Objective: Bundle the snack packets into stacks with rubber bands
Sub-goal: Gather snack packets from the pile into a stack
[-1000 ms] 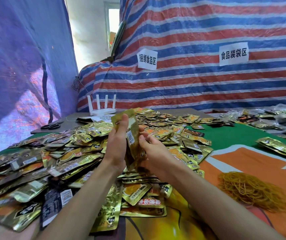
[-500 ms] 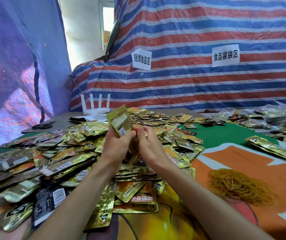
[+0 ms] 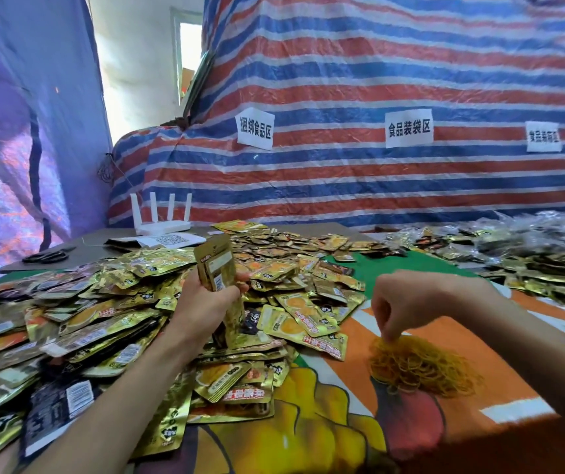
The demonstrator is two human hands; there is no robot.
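The stack of snack packets (image 3: pixel 217 268) stands upright in the left hand (image 3: pixel 202 304), fingers and thumb curled round its lower half, above the wide pile of loose packets (image 3: pixel 103 302) that covers the left of the table; no band is on the stack yet. The right hand (image 3: pixel 402 304) is well apart from it, over the tangled rubber bands (image 3: pixel 424 367) on the printed tablecloth (image 3: pixel 342 422); its fingertips (image 3: pixel 390 336) point down and close in a pinch on the top strands, though how many they have caught is too small to tell.

The likely trouble lies in that tangle; the bands lie knotted together, so a lift could drag up a clump and not one band, and shaking it free one-handed would cost time. The stack is the other risk; the foil looks slick, the top half stands free above the grip, and a slack hold while attention is on the bands could let packets fan out or slide back into the pile.

Further off, scissors (image 3: pixel 46 256) and a white router (image 3: pixel 163 224) sit at the table's far edge; a striped tarp (image 3: pixel 376 80) with paper labels (image 3: pixel 254 129) hangs behind.
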